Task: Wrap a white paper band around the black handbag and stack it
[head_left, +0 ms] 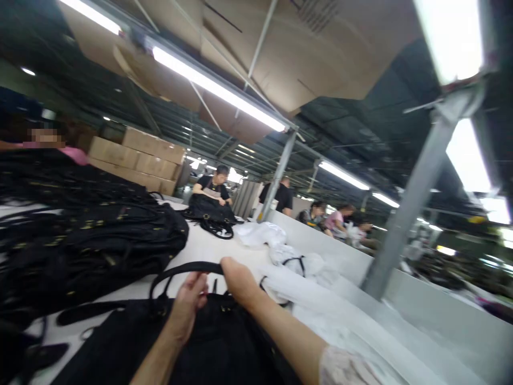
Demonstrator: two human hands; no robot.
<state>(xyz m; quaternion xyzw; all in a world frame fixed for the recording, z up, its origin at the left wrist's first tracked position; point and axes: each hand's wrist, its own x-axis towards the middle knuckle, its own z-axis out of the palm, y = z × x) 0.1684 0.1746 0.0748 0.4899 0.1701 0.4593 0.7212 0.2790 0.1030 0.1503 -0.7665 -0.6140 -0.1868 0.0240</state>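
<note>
A black handbag (224,342) with gold-coloured fittings lies right before me on the white table (204,243). Its curved carrying handle (176,270) stands up from the bag. My right hand (240,283) is wrapped round the right part of that handle. Just under the arch, my left hand (186,307) has its fingers curled together close to the handle; what lies between them is hidden. A strap (88,310) stretches out on the table to the left of the bag.
Piled black bags (100,240) cover the left side. White plastic wrapping (304,272) lies along the right, beside a low partition (340,246) and metal posts (417,198). A co-worker (216,184) across the table handles another black bag (210,208). Cartons (140,155) stand behind.
</note>
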